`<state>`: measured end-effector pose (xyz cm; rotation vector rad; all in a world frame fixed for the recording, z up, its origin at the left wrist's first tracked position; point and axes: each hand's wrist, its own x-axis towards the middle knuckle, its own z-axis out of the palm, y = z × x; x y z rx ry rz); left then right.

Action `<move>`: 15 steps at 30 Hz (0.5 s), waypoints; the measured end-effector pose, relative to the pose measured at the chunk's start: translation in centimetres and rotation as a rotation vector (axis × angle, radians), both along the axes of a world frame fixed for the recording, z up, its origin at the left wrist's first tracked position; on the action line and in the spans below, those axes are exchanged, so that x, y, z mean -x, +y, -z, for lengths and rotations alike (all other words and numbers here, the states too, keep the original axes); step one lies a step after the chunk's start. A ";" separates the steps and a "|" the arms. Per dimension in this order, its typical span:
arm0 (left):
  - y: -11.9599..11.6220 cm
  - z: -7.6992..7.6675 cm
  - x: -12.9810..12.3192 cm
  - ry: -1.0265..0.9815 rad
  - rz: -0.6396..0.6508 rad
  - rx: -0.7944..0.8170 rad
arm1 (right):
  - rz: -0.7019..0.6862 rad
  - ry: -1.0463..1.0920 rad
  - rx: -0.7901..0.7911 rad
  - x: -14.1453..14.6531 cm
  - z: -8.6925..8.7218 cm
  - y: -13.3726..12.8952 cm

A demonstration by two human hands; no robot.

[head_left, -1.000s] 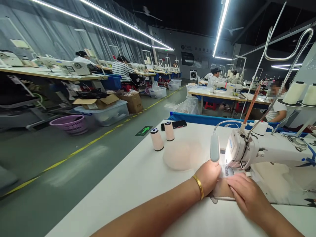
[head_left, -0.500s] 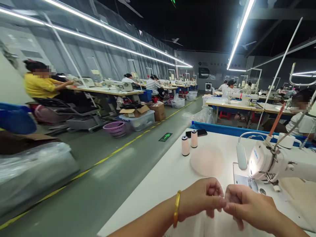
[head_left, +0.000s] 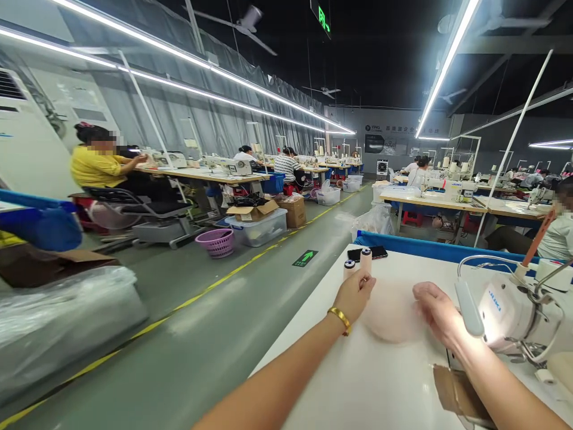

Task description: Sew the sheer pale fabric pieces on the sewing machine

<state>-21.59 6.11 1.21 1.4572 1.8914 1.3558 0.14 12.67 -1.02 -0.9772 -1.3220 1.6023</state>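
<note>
A pale pink round piece (head_left: 394, 313) lies on the white table (head_left: 344, 370), blurred. At its left edge is my left hand (head_left: 357, 294), fingers pressed together beside two thread spools; whether anything is pinched is too small to tell. My right hand (head_left: 436, 307) is over the round piece's right side, its fingers curled and smeared by motion. One spool (head_left: 366, 260) stands upright; the other spool (head_left: 350, 269) is partly hidden by my left hand. My right forearm passes in front of the sewing machine (head_left: 505, 304).
A dark phone (head_left: 378, 253) lies behind the spools. Blue cloth (head_left: 416, 248) lines the table's far edge. A brown patch (head_left: 456, 388) shows under my right forearm. A purple basket (head_left: 215, 242) stands on the floor to the left. Other people sit at machines farther off.
My hands have moved apart and forward, from near the table's front to the round piece. My left hand now partly covers one spool. The view has shifted.
</note>
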 end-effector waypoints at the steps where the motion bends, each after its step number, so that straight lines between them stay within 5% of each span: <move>1: 0.4 0.3 0.2 0.083 -0.033 -0.004 | 0.055 -0.025 -0.014 0.7 0.3 0.6; 9: -0.7 0.7 -0.5 0.617 -0.016 -0.141 | 0.176 -0.196 -0.155 3.9 2.4 2.4; 15: 0.1 -0.5 -2.0 0.958 0.396 -0.098 | 0.200 -0.353 -0.202 4.5 1.2 2.9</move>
